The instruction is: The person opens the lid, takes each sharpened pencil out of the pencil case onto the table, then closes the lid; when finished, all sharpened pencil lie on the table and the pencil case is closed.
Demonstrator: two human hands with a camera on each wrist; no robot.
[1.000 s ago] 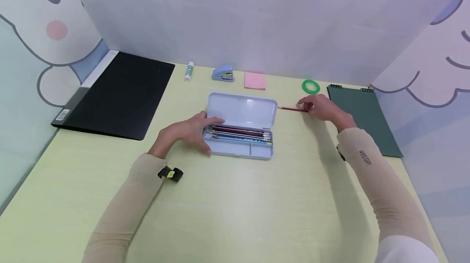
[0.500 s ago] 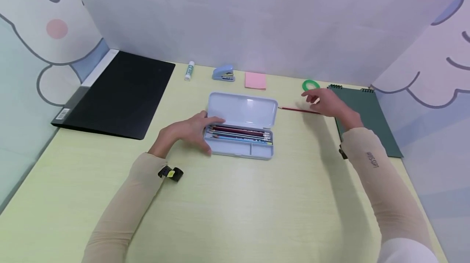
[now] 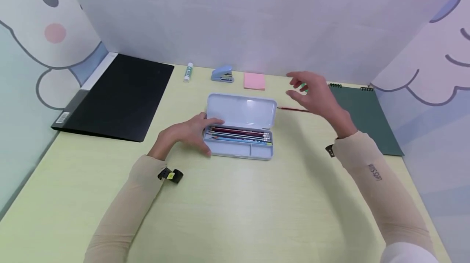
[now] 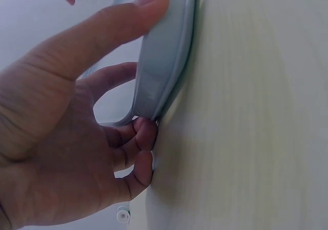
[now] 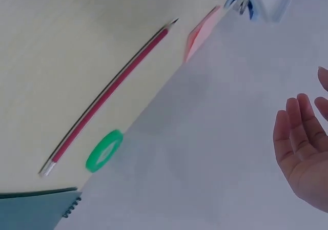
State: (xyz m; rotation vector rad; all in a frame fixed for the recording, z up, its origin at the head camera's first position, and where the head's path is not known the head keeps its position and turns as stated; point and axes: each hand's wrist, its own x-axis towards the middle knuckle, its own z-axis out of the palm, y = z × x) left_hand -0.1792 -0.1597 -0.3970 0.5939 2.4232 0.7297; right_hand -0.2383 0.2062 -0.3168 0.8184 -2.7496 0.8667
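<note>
A pale blue pencil case (image 3: 242,110) lies with its lid raised on the table, several pencils (image 3: 238,133) in its long compartment. My left hand (image 3: 189,130) holds the case's left end. In the left wrist view, the thumb (image 4: 123,22) is on the case's front side and the other fingers bend round by the hinge. My right hand (image 3: 312,93) is raised over the table with relaxed fingers and nothing in them. Below it a dark red pencil (image 5: 110,94) lies on the table, its tip toward the case. In the head view the hand covers its far end.
Along the back lie a glue stick (image 3: 188,72), a blue stapler (image 3: 222,74), pink sticky notes (image 3: 254,81) and a green tape roll (image 5: 104,151). A black folder (image 3: 121,96) lies at left, a dark green spiral notebook (image 3: 371,120) at right.
My right hand has let go of the red pencil, leaving it on the table, then risen and shifted left above it. My left hand stays at the case.
</note>
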